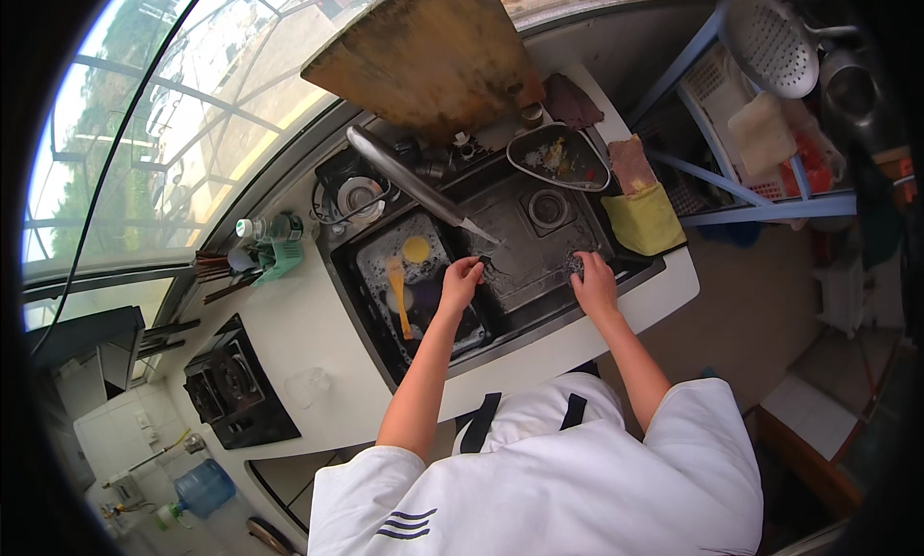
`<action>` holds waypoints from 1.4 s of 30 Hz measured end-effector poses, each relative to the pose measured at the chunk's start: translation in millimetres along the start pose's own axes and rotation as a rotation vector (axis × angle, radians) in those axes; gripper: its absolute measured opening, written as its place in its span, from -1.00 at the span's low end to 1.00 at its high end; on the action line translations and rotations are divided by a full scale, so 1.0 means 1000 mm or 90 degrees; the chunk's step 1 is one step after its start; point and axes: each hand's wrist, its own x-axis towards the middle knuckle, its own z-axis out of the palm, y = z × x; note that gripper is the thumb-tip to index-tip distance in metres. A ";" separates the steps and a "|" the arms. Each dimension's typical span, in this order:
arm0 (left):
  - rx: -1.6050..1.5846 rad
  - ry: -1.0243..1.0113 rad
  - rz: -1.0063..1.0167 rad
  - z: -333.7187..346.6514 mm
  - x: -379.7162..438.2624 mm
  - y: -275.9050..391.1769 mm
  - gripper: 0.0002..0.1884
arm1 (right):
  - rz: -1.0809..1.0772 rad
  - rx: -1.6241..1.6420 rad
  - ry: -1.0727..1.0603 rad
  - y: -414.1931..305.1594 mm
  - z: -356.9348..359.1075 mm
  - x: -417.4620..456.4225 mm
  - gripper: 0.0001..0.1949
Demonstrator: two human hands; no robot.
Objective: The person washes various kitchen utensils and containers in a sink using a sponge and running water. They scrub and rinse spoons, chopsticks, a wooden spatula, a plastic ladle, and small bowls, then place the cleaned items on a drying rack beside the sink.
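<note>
My left hand is over the dark sink basin, its fingers pinching a small black thing beside the stream from the metal faucet. Over the basin's right part is my right hand, its fingers curled at a dark, wiry-looking clump, perhaps a scouring pad. To the left, a soapy basin holds a yellow round thing and a yellow-handled utensil among suds. A drain strainer sits at the back of the right basin.
A triangular strainer basket with food scraps stands at the back right corner, near a yellow-green cloth on the sink's edge. Behind leans a large stained wooden board. A plastic bottle and a gas stove are on the left.
</note>
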 end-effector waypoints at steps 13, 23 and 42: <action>-0.194 -0.103 -0.085 0.031 0.019 0.027 -0.69 | -0.041 -0.081 0.094 0.022 0.008 -0.024 -0.77; -0.381 -0.092 -0.136 0.028 0.015 0.032 -0.65 | -0.057 -0.079 0.125 0.029 0.015 -0.025 -0.77; -0.420 -0.107 -0.137 0.022 0.007 0.016 -0.65 | -0.035 -0.072 0.109 0.023 0.011 -0.025 -0.82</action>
